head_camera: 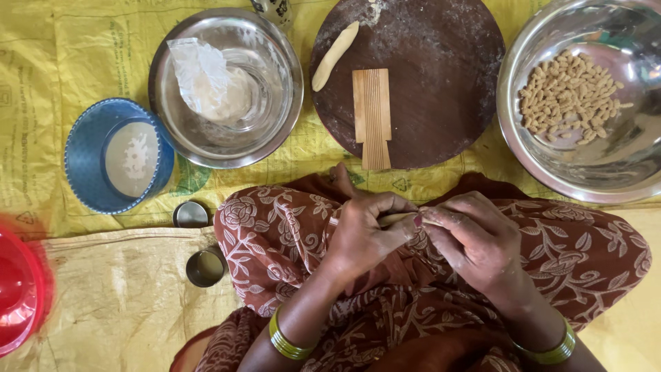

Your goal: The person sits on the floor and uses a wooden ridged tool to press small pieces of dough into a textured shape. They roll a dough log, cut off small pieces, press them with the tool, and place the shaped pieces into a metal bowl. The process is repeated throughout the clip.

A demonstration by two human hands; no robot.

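My left hand [365,231] and my right hand [475,238] meet over my lap, fingertips together, pinching a thin pale roll of dough [394,219] between them. Only a short piece of that dough shows between the fingers. Ahead lies a round dark wooden board [441,76], dusted with flour. On it rest a ridged wooden paddle [372,117] and another long roll of dough [335,55]. A steel bowl [544,165] at the right holds several small shaped dough pieces [568,96].
A steel bowl [179,131] at the left holds a dough lump under a clear plastic bag [200,76]. A blue bowl [86,172] with flour, two small steel cups [191,215] [204,267] and a red container [17,289] sit on the yellow mat [82,48].
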